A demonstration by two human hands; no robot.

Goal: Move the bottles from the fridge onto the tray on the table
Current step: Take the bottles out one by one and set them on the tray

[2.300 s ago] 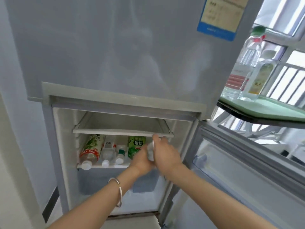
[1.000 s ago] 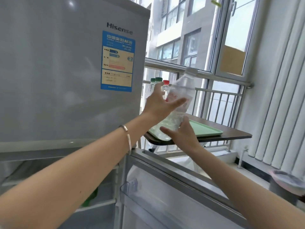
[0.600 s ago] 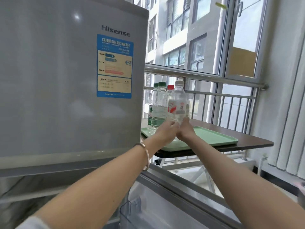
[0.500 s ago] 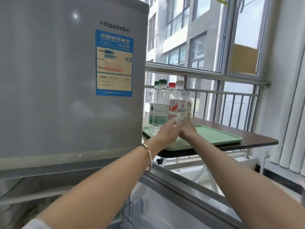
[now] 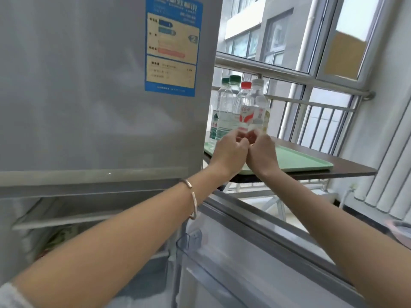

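A clear bottle with a white cap and a red-and-white label stands upright on the green tray, beside a red-capped bottle and two green-capped bottles. My left hand and my right hand are side by side right in front of its base, fingers curled in, nothing visibly held. They hide the bottle's bottom. Low on the left, the open fridge compartment shows a blurred green-labelled bottle lying on a shelf.
The tray lies on a dark brown table by the window railing. The grey upper fridge door fills the left. The open lower fridge door juts out under my arms. Vertical blinds hang at right.
The white-capped bottle was taken from the fridge, carried up to the tray and stood upright. Since half a second ago my fingers have curled back off its base; the view dropped slightly.
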